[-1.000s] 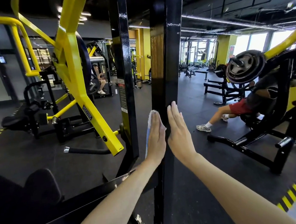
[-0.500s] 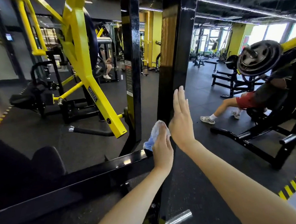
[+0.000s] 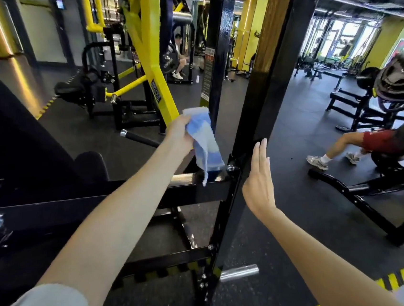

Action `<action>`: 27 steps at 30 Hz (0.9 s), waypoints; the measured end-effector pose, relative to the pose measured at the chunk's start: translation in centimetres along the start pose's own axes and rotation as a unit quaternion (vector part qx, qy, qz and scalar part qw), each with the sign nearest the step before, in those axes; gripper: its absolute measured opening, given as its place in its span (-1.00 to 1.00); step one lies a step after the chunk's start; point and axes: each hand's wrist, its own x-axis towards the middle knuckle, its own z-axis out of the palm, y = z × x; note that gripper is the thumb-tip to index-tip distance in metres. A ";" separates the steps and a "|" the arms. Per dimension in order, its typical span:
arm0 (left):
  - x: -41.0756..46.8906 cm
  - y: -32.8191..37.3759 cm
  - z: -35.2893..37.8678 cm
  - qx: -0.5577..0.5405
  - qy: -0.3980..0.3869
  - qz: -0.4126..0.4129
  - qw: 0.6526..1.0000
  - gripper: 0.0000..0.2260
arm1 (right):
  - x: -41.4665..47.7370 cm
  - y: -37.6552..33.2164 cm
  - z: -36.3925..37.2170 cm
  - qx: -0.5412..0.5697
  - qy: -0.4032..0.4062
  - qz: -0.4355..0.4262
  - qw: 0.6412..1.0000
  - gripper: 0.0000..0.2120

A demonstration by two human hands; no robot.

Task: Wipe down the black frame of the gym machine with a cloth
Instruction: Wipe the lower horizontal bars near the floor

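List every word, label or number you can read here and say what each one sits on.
No text here can be read.
Label on the black post: print too small to read.
Sticker on the yellow arm: blurred.
Lettering on the weight plate behind it: blurred.

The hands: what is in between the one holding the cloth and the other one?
Between the left hand and the right hand, the head view shows the hanging cloth and the frame's black upright post.
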 end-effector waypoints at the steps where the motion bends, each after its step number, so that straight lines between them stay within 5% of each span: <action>1: 0.6 1.1 0.4 0.004 0.017 0.018 1.000 -0.85 | -0.1 0.0 0.1 0.008 -0.002 0.004 1.000 -0.10; 4: 2.0 1.7 1.6 0.160 0.073 0.087 0.981 -0.82 | -0.3 -0.1 0.6 0.021 -0.002 0.001 1.000 -0.10; 7: 0.8 -4.1 1.2 0.383 0.026 0.107 0.917 -0.86 | -0.4 0.0 1.0 0.026 0.001 0.005 1.000 -0.11; 9: -0.8 -9.0 -0.2 0.545 -0.013 0.107 0.832 -0.81 | -0.5 0.3 1.0 0.029 -0.003 0.006 1.000 -0.11; 12: -3.0 -12.4 -1.2 0.738 -0.048 0.138 0.659 -0.68 | -0.2 0.9 0.9 0.004 -0.008 -0.013 1.000 -0.12; 13: -3.7 -12.8 -1.0 0.759 -0.034 0.152 0.633 -0.64 | -0.1 1.1 0.8 -0.008 -0.008 -0.021 1.000 -0.14; 16: -6.6 -13.6 -1.1 0.754 -0.018 0.222 0.618 -0.64 | -0.3 1.6 1.1 -0.011 0.003 -0.027 1.000 -0.17; 19: -7.8 -15.7 -2.6 0.744 -0.095 0.303 0.588 -0.61 | -0.2 2.0 1.7 0.013 0.012 -0.015 1.000 -0.15; 23: -6.6 -15.2 -1.2 0.757 -0.059 0.217 0.613 -0.68 | -0.3 2.0 2.2 0.012 0.023 -0.028 0.999 -0.17; 27: -7.6 -17.0 -0.7 0.734 -0.021 0.240 0.635 -0.68 | -0.3 2.4 2.2 0.002 0.022 -0.040 0.999 -0.12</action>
